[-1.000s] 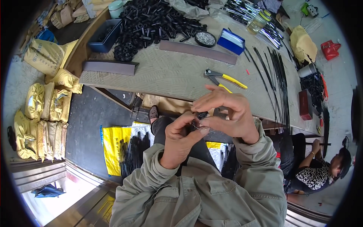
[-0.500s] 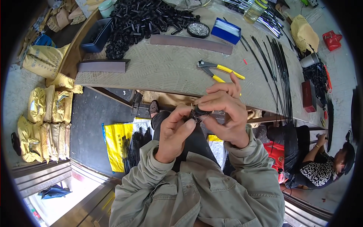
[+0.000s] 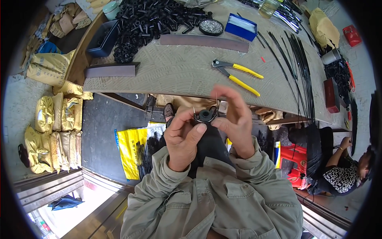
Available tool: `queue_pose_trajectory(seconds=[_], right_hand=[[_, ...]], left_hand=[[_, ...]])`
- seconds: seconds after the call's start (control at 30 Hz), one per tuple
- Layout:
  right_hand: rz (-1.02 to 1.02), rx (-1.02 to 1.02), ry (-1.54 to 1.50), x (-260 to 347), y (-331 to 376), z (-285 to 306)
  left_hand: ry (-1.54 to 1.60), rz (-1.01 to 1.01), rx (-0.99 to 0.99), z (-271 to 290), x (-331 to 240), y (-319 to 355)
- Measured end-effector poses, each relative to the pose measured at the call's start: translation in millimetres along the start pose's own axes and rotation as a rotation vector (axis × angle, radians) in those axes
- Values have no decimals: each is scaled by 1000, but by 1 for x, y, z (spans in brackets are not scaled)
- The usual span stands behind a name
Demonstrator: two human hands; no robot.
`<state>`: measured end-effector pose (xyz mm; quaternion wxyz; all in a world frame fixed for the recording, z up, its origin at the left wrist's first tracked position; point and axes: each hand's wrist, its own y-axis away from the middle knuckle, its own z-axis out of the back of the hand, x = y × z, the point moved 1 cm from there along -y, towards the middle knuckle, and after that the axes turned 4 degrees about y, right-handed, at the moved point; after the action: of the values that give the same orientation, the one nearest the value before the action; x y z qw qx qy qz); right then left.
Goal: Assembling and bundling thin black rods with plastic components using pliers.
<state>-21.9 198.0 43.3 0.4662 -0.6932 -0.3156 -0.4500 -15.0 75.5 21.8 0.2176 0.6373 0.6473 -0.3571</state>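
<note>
In front of my lap, a small black round part (image 3: 205,116) with a hole through its middle is held between both hands. Thin wire ends stick up on both sides of it. My left hand (image 3: 184,137) is closed, pinching its left side between thumb and fingers. On the other side, my right hand (image 3: 238,121) has its thumb against the part, with the index finger raised by the right wire and smeared by motion. Yellow-handled cutting pliers (image 3: 238,75) lie spread on the table (image 3: 171,71) beyond my hands.
Black tubular parts (image 3: 155,24) are heaped at the back left, near a blue bin (image 3: 102,40). A dish of small metal bits (image 3: 211,27) and a blue box (image 3: 241,27) stand behind the pliers. Long black rods (image 3: 300,67) hang over the right edge. A person (image 3: 342,171) sits at right.
My right hand has opened out from around the black part, its index finger lifting. The part's hole now faces up, with a wire standing at either side. The whole view has shifted slightly.
</note>
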Motion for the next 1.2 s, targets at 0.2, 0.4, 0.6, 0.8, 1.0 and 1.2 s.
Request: queue_pose_trajectory(seconds=[0.2,0.4,0.6,0.8,1.0,1.2], right_hand=[[-269,611,-265,-17,12,10],[-175,661,-47,2,24,-8],[-158,736,-145,4,34,-16],[-304,845,-202,-3,37,-17],[-116,910,-30,5,42,-14],[-176,871,-237,0,50,-10]], left_hand=[[-25,-32,103,14,-12,5],[-145,-71,-24,18,-29,23],[-97,82,89,28,-45,32],[-190,43,173,35,-51,42],[-220,2,115,31,-50,55],[-144,119,322,40,-49,54]])
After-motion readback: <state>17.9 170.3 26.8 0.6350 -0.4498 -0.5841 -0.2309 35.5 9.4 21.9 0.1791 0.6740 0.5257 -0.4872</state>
